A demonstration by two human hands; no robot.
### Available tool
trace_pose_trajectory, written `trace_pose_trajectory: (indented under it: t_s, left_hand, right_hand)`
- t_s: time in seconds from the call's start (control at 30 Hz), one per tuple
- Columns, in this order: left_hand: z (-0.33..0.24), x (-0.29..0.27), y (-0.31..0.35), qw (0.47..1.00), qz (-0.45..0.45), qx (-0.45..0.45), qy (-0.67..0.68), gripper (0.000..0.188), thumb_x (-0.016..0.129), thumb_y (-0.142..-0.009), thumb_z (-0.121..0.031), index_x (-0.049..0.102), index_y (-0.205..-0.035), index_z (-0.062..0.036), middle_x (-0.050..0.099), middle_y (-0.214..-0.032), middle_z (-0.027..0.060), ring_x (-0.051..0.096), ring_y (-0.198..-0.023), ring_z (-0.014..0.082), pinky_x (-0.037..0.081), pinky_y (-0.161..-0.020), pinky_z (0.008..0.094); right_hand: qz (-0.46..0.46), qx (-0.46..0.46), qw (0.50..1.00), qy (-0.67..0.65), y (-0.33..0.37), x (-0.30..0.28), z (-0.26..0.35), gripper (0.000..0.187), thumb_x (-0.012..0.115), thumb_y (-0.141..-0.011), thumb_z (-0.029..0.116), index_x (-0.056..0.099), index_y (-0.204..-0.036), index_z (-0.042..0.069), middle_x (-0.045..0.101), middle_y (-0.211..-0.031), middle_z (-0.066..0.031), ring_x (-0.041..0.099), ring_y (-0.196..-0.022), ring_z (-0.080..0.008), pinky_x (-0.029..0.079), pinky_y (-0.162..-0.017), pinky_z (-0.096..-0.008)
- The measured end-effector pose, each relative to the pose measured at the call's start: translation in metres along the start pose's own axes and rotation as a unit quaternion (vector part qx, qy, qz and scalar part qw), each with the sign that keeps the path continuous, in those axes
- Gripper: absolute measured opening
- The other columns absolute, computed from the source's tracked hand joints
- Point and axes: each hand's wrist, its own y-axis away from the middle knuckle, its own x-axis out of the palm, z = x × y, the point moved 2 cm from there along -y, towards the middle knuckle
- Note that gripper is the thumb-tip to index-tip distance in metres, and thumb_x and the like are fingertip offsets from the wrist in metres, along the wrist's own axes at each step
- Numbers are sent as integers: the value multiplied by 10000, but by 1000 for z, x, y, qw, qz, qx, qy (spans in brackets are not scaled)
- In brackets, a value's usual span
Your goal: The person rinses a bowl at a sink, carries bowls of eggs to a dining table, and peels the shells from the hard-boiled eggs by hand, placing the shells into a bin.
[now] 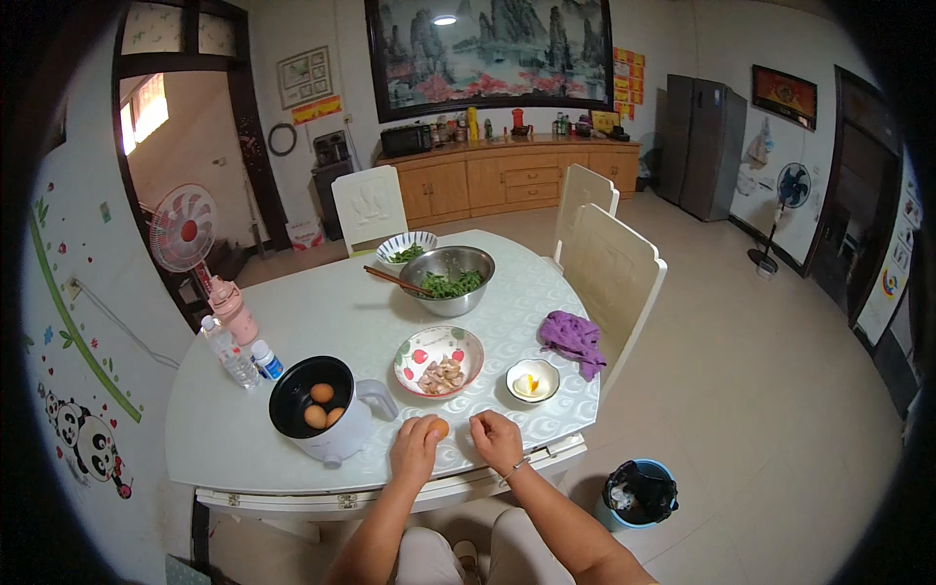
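My left hand (415, 448) is closed around a brown egg (439, 428) just above the front edge of the table. Close to it on the right, my right hand (498, 442) is curled shut, and what its fingers may hold is hidden. Left of my hands stands a light-coloured electric pot (343, 445) with a dark inside and grey handle; three brown eggs (322, 393) lie in it. A white bowl with red fruit patterns (463, 347) holds brownish-pink pieces (442, 376). The small dark-rimmed dish (548, 394) to its right contains something white and yellow, like egg.
Behind are a steel bowl of chopped greens (450, 306) with chopsticks, and a striped bowl (425, 236). A purple cloth (573, 339) lies right. Bottles (232, 359) and a pink flask (232, 310) stand left. A bin (634, 522) sits on the floor; chairs (609, 283) flank the table.
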Motion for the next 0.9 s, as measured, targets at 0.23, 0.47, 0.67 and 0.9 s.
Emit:
trace_pose_trajectory:
  t_s: [0.23, 0.47, 0.67, 0.9]
  left_hand:
    - [-9, -9, -5, 997, 33, 14, 71, 475, 698, -733, -135, 518, -1169, -80, 565, -1020, 143, 549, -966, 319, 452, -833, 388]
    - [-10, -7, 0, 996, 57, 24, 70, 415, 677, -751, -197, 545, -1113, -44, 566, -1018, 137, 539, -970, 316, 455, -814, 391]
    - [-13, -11, 8, 999, 30, 31, 15, 418, 678, -751, -215, 563, -1122, -61, 545, -1059, 144, 531, -988, 322, 440, -846, 390]
    - [-20, -15, 2, 997, 31, 58, 28, 479, 714, -716, -159, 536, -1148, -56, 544, -1087, 141, 534, -994, 321, 444, -840, 397]
  right_hand:
    - [-13, -10, 1000, 12, -1, -1, 0, 165, 597, -824, 178, 609, -761, 26, 600, -685, -155, 590, -605, -309, 463, -557, -374]
    - [-37, 8, 999, -36, -1, 2, -7, 162, 603, -823, 167, 611, -758, 19, 600, -672, -149, 590, -578, -280, 459, -537, -358]
    - [-26, -4, 999, -23, -1, 3, -6, 159, 601, -825, 168, 612, -766, 20, 603, -674, -144, 586, -573, -283, 456, -530, -354]
    - [-18, 5, 1000, -4, 1, 2, -3, 159, 602, -826, 168, 613, -767, 21, 601, -668, -141, 586, -571, -281, 457, -531, -349]
